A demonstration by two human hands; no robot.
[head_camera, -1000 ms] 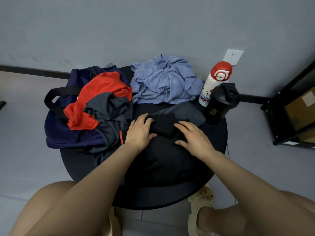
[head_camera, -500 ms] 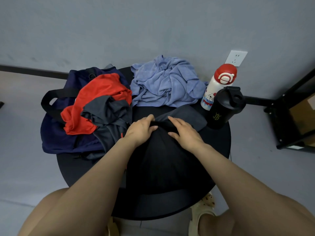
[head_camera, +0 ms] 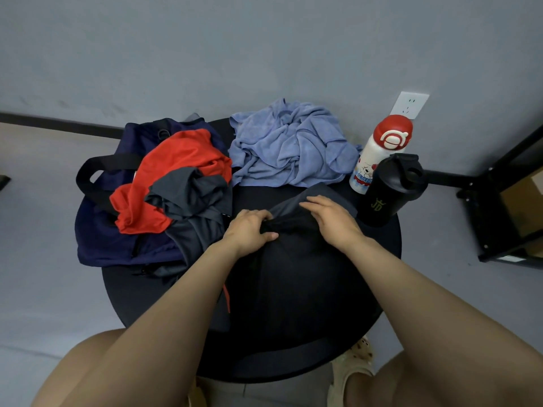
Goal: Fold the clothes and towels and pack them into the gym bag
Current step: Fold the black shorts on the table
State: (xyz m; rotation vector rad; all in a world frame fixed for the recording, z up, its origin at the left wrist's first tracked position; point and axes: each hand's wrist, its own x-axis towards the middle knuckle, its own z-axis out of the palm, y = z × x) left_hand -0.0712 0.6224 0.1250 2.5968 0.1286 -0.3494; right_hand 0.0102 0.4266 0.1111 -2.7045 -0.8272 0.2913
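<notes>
Both hands have crept from the lower middle of the black garment (head_camera: 293, 274) up to its far edge since a second ago, and the flat pressing has turned into gathering. At the left of the frame the navy gym bag (head_camera: 100, 230) lies on the round black table (head_camera: 132, 292), with a red and grey shirt (head_camera: 176, 177) heaped unfolded on top of it. In the centre, the left hand (head_camera: 249, 227) now pinches a bunched fold of the black garment between thumb and curled fingers, while the right hand (head_camera: 332, 218) rests with straight fingers on the cloth, grasping nothing. Above them the blue towel (head_camera: 291, 148) sits crumpled. At the right stand a white bottle (head_camera: 379, 154) and a black shaker (head_camera: 390, 189). Folding looks barely begun; nothing seems packed yet.
</notes>
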